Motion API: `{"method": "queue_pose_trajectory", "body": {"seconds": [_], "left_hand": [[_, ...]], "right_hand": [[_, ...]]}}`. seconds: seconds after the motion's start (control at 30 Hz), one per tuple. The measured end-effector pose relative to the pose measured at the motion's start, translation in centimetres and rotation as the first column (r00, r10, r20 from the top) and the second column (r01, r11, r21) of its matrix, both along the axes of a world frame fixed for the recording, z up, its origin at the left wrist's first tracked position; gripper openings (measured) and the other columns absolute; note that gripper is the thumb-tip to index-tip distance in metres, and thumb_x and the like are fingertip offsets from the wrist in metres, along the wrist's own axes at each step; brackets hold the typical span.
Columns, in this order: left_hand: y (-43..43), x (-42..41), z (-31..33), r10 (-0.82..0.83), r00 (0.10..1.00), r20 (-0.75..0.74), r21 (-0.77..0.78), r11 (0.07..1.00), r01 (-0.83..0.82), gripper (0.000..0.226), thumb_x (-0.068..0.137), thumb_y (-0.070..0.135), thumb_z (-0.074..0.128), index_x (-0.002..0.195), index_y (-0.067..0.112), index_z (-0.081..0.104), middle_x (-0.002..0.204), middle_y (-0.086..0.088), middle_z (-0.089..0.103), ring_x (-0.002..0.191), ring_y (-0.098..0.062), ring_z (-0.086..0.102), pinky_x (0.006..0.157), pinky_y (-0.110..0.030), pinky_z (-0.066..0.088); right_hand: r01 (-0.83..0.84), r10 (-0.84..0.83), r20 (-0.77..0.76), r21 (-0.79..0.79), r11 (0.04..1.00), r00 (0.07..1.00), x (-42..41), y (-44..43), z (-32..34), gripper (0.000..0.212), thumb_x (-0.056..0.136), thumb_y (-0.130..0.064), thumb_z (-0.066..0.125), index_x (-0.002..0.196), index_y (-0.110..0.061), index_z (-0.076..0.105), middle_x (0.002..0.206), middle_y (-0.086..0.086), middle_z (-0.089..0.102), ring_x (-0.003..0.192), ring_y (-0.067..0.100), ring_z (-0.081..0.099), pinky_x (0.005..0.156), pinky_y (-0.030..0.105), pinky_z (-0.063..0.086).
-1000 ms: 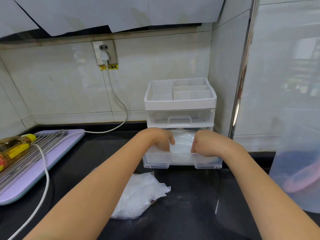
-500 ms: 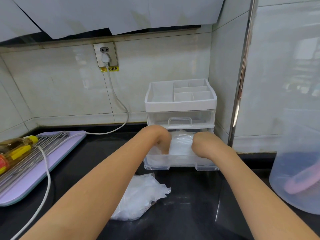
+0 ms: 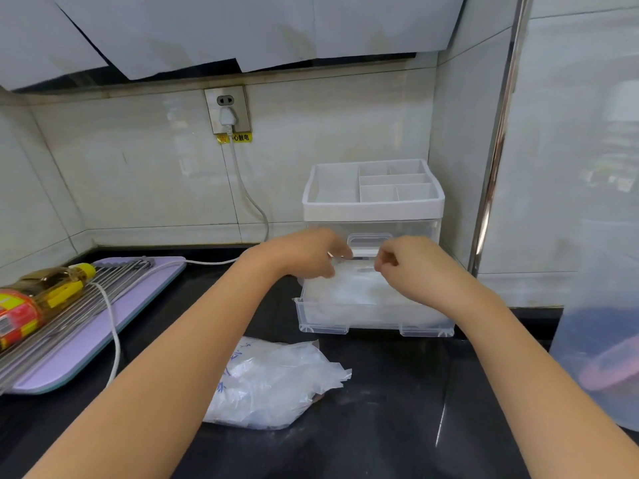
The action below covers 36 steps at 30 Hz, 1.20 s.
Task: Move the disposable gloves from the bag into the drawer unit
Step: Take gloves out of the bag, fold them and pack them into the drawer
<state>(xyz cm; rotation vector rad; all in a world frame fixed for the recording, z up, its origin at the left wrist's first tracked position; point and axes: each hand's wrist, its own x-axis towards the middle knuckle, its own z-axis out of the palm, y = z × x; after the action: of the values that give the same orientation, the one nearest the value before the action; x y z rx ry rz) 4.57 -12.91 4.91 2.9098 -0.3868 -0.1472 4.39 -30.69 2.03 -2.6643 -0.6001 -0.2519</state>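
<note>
Black counter, gloves in drawer (open)

This is looking like a home kitchen. A cooking-oil bottle is lying on a metal rack over a lilac board. All are sitting on a black countertop, with pale wall tiles and a socket rising behind.

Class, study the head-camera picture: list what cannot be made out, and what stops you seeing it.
- Head view: whether the left hand and right hand pinch the gloves in the open drawer; curled fingers hide the contact.
- The bag: left part behind the left forearm; print too blurred to read.
- The bottle: label cut off by the left edge.
- The translucent container: cut off by the right edge; pink contents blurred.
</note>
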Motion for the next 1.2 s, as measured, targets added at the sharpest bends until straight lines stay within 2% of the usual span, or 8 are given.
{"method": "queue_pose_trajectory", "body": {"seconds": [0.13,0.23,0.5,0.63,0.77,0.9,1.07,1.2], "left_hand": [[2.1,-4.1,0.1,0.097,0.986,0.139,-0.173,0.982,-0.072,0.037,0.092,0.023,0.059,0.129,0.022,0.057,0.127,0.007,0.06,0.109,-0.006,0.058,0.091,-0.02,0.044],[3.8,-7.3,-1.5,0.132,0.98,0.15,-0.209,0.973,-0.099,0.033,0.09,0.028,0.062,0.123,0.025,0.062,0.118,0.012,0.064,0.102,0.0,0.06,0.092,-0.018,0.045],[5.7,-12.4,-8.2,0.233,0.966,0.112,-0.233,0.951,-0.202,0.042,0.082,0.036,0.07,0.122,0.037,0.059,0.124,0.024,0.056,0.113,0.006,0.049,0.092,-0.007,0.033],[5.0,-12.8,-11.1,0.228,0.962,0.148,-0.281,0.943,-0.18,0.051,0.077,0.043,0.075,0.124,0.034,0.057,0.14,0.02,0.041,0.124,0.006,0.036,0.089,0.005,0.02],[4.3,-12.7,-12.5,0.225,0.949,0.22,-0.321,0.936,-0.147,0.045,0.08,0.049,0.068,0.121,0.033,0.06,0.146,0.017,0.035,0.138,0.001,0.021,0.102,-0.008,0.015],[3.6,-11.8,-12.8,0.211,0.932,0.295,-0.334,0.937,-0.107,0.031,0.089,0.044,0.06,0.114,0.026,0.068,0.142,0.013,0.043,0.139,-0.002,0.023,0.099,-0.008,0.016],[3.8,-11.1,-12.8,0.197,0.928,0.316,-0.305,0.947,-0.097,0.024,0.091,0.033,0.061,0.1,0.016,0.074,0.138,0.011,0.049,0.138,-0.004,0.029,0.103,-0.007,0.011],[4.3,-10.9,-13.3,0.226,0.931,0.286,-0.259,0.954,-0.152,0.027,0.092,0.03,0.057,0.108,0.014,0.072,0.131,0.018,0.051,0.135,-0.005,0.032,0.105,-0.009,0.014]], "right_hand": [[-0.292,0.294,-0.013,0.091,0.952,0.956,-3.1,0.8,1.1,0.03,0.091,-0.009,0.05,0.113,-0.023,0.065,0.105,-0.01,0.066,0.096,0.002,0.06,0.082,0.012,0.044],[-0.434,0.432,-0.098,0.001,0.901,0.897,-4.7,1.6,0.8,0.026,0.088,-0.023,0.063,0.113,-0.029,0.066,0.104,-0.016,0.066,0.093,-0.003,0.06,0.085,0.014,0.048],[-0.517,0.44,-0.305,-0.249,0.819,0.845,-4.9,3.4,-2.5,0.056,0.07,-0.039,0.08,0.12,-0.031,0.055,0.122,-0.014,0.055,0.111,0.007,0.05,0.091,0.026,0.046],[-0.521,0.437,-0.317,-0.265,0.812,0.842,-4.6,4.1,-3.8,0.047,0.075,-0.032,0.077,0.116,-0.028,0.056,0.118,-0.012,0.056,0.106,0.009,0.053,0.088,0.027,0.047],[-0.549,0.48,-0.323,-0.169,0.819,0.815,-4.5,4.5,-3.7,0.015,0.09,-0.032,0.062,0.1,-0.024,0.069,0.093,-0.009,0.066,0.086,0.009,0.06,0.08,0.027,0.05],[-0.538,0.486,-0.305,-0.113,0.835,0.819,-4.4,4.6,-3.5,0.031,0.098,-0.031,0.049,0.069,-0.029,0.06,0.065,-0.007,0.053,0.061,0.009,0.047,0.064,0.026,0.04],[-0.504,0.494,-0.304,0.051,0.862,0.815,-4.0,4.4,-3.2,0.013,0.089,-0.026,0.065,0.093,-0.023,0.077,0.084,-0.009,0.072,0.077,0.006,0.063,0.073,0.019,0.05],[-0.432,0.533,-0.359,0.326,0.841,0.766,-3.6,3.9,-2.5,0.006,0.082,-0.021,0.072,0.081,-0.025,0.077,0.082,-0.007,0.074,0.082,0.006,0.066,0.085,0.026,0.051]]}}
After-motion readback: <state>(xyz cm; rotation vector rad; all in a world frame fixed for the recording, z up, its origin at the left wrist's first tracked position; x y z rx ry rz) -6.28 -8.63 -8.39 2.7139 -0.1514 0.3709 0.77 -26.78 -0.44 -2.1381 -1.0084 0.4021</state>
